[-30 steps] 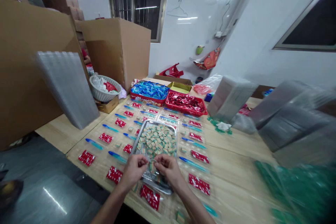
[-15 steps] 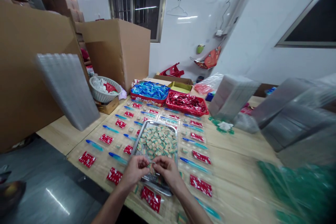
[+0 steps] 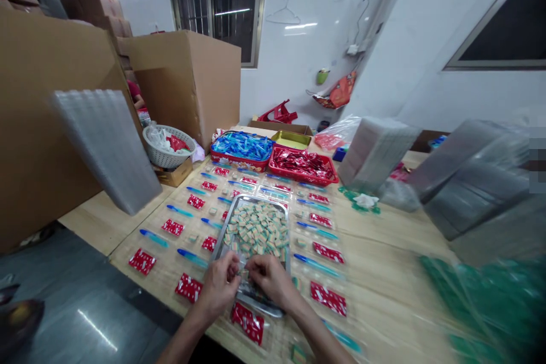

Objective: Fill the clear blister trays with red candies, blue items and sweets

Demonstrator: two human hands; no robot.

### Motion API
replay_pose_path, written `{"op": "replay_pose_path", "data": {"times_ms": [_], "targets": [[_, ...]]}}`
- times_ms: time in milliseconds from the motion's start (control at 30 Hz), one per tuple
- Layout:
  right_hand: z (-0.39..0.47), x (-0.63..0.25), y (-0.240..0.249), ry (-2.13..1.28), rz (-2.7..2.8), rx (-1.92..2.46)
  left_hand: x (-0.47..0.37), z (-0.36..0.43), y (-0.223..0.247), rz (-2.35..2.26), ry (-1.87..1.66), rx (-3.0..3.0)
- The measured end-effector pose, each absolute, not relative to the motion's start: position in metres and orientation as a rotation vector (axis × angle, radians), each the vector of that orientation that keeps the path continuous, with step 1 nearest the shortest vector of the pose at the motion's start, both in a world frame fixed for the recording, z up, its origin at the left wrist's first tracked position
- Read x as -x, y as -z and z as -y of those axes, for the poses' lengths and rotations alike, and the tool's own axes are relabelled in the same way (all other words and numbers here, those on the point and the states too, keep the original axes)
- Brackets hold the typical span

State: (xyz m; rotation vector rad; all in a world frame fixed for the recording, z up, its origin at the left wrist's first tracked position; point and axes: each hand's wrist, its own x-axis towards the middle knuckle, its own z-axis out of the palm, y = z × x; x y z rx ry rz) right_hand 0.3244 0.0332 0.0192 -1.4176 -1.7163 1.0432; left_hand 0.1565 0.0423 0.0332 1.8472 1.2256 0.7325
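A metal tray [image 3: 228, 226] heaped with small striped blocks [image 3: 258, 224], which look like erasers, lies below my hands. My left hand [image 3: 222, 280] is closed over the tray's near left part, fingertips pinched. Close beside it, my right hand [image 3: 271, 277] is closed too, with its fingers curled down toward the blocks. Something clear like thin film shows between the fingertips, too small to make out. Clear plastic trays spread around the metal one, holding blue pens [image 3: 191, 257] and red dotted packets [image 3: 188, 288]; some also hold a striped block [image 3: 299, 242].
A tin of blue pens [image 3: 243, 146] and a red basket of red packets [image 3: 302, 166] stand at the back. Stacked clear trays [image 3: 106, 148] rise at the left, more [image 3: 377, 153] at the right. Large cardboard boxes [image 3: 213, 79] border the left; green plastic [image 3: 490, 296] lies right.
My right hand's fingers have curled down more, and the fingertips of my two hands have drawn slightly apart. The view has shifted a little.
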Motion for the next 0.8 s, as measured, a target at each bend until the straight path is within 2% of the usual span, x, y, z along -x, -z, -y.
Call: {"op": "replay_pose_path", "data": {"times_ms": [100,233,433,800], "targets": [[-0.032,-0.326,-0.023,-1.023,1.806,1.424,-0.154,-0.044,-0.033,-1.221,-0.685,-1.900],[-0.030,-0.331,-0.031,-0.799,1.894,1.556,-0.151,-0.046,-0.030,-1.266,-0.577,-2.004],[-0.026,-0.325,-0.038,-0.589,2.181,1.584,-0.151,-0.043,-0.023,-1.329,-0.612,-2.109],[-0.024,-0.314,-0.037,-0.359,2.309,1.706,-0.153,-0.040,-0.022,-1.321,-0.568,-2.136]]}}
